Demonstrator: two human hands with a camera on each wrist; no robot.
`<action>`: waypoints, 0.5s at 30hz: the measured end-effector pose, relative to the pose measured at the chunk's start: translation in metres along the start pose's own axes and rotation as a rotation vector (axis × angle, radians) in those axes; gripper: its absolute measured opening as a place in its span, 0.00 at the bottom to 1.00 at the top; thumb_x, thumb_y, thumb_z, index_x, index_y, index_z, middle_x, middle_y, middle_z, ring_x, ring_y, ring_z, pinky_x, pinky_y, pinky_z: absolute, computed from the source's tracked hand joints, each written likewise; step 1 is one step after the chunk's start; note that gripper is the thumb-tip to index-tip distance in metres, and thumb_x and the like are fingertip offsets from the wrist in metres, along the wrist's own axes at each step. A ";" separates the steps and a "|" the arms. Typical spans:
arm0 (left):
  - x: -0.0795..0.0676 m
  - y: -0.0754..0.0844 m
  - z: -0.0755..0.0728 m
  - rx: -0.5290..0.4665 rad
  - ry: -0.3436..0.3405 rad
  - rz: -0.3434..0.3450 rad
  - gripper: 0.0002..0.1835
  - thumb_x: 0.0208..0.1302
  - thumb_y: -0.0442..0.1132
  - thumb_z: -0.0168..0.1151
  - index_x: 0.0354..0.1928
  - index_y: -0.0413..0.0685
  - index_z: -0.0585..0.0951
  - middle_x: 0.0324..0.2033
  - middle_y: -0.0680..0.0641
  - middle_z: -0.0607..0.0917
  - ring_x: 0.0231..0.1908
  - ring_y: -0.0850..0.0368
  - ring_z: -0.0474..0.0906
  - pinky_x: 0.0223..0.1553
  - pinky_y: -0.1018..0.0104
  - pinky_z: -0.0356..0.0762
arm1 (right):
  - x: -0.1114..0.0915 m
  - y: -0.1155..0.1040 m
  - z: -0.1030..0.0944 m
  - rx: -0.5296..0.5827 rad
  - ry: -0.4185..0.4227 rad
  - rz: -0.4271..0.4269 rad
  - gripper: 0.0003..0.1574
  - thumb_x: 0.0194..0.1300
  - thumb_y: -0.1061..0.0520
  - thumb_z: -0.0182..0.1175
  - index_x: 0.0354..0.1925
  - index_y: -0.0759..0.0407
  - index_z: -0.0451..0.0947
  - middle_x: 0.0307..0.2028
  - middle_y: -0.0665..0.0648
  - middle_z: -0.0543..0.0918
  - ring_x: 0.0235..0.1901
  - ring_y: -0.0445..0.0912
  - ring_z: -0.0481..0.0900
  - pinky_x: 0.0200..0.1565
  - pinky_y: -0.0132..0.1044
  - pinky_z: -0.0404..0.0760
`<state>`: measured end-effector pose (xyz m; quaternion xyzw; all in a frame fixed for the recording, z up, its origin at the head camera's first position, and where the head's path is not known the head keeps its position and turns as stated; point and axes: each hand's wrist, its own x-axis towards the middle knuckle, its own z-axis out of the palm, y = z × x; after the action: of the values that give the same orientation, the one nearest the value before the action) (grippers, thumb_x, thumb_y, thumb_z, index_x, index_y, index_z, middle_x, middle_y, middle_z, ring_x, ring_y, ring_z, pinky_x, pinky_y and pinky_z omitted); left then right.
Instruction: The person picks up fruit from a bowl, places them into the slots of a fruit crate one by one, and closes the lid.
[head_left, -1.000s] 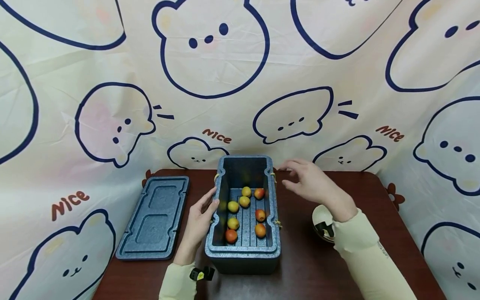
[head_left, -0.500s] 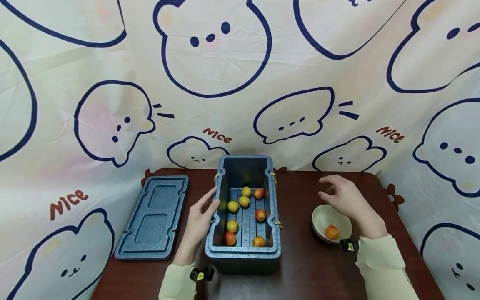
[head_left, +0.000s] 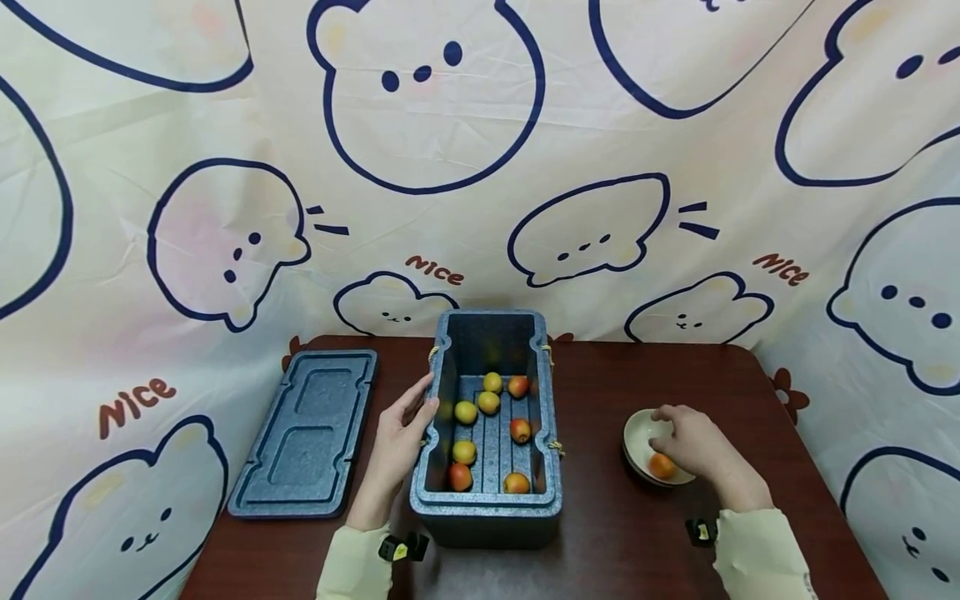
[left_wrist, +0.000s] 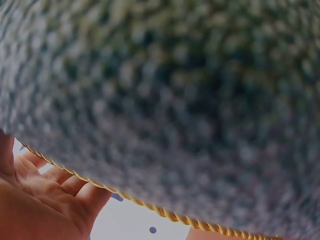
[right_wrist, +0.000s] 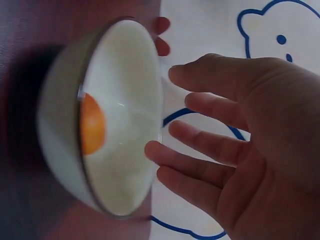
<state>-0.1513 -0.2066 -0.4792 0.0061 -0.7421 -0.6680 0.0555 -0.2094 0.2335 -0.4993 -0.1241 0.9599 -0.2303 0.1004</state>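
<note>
A blue-grey foam box point(head_left: 487, 500) stands open in the middle of the table, with several small fruits in it: yellow ones point(head_left: 466, 412) and red-orange ones point(head_left: 520, 430). Against its left wall rests my left hand point(head_left: 401, 437), thumb at the rim and fingers extended along the outside. The left wrist view is mostly filled by the blurred box wall point(left_wrist: 160, 100), with a twisted yellow cord point(left_wrist: 140, 202) along it. Over a cream bowl point(head_left: 637, 433) at the right hovers my right hand point(head_left: 701, 446), fingers spread and loosely bent, holding nothing. One orange fruit point(right_wrist: 93, 124) lies inside the bowl.
A blue-grey lid point(head_left: 307, 433) with two recessed panels lies flat left of the box. The dark brown table point(head_left: 592, 533) ends at a cartoon-printed cloth point(head_left: 420, 225) behind. Yellow cords point(head_left: 556, 448) show on the box's right side.
My right hand has moved right from beside the box, then down over the bowl. The front right fruit in the box has shifted slightly nearer. My left hand stays in place.
</note>
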 end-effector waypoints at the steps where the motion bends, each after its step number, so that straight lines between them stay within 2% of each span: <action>1: 0.000 0.000 0.000 0.001 0.000 -0.001 0.24 0.77 0.42 0.56 0.72 0.51 0.72 0.68 0.42 0.74 0.62 0.47 0.74 0.53 0.73 0.74 | -0.001 0.001 0.002 -0.002 -0.008 0.003 0.23 0.62 0.57 0.68 0.53 0.66 0.80 0.50 0.69 0.81 0.38 0.53 0.80 0.38 0.50 0.80; 4: -0.001 0.001 0.001 0.007 0.003 -0.003 0.24 0.77 0.43 0.56 0.72 0.51 0.73 0.68 0.43 0.74 0.62 0.47 0.74 0.52 0.73 0.75 | -0.003 0.000 0.008 0.003 -0.023 0.002 0.24 0.61 0.58 0.69 0.54 0.67 0.80 0.49 0.67 0.82 0.37 0.51 0.79 0.38 0.49 0.79; 9: -0.001 0.001 0.002 0.007 0.009 -0.009 0.24 0.77 0.44 0.57 0.71 0.51 0.73 0.67 0.43 0.75 0.62 0.47 0.75 0.52 0.72 0.75 | -0.005 -0.001 0.016 -0.015 -0.023 -0.023 0.21 0.59 0.60 0.70 0.50 0.67 0.80 0.49 0.67 0.83 0.40 0.54 0.81 0.41 0.52 0.79; 15: 0.000 0.000 0.001 0.012 0.012 -0.012 0.24 0.76 0.44 0.58 0.71 0.54 0.73 0.67 0.45 0.76 0.62 0.49 0.75 0.53 0.71 0.75 | -0.002 0.001 0.025 -0.063 -0.009 -0.055 0.19 0.50 0.65 0.66 0.44 0.65 0.82 0.42 0.64 0.86 0.39 0.53 0.81 0.43 0.53 0.80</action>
<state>-0.1516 -0.2054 -0.4794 0.0152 -0.7457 -0.6638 0.0559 -0.2018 0.2243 -0.5215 -0.1546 0.9625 -0.2020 0.0944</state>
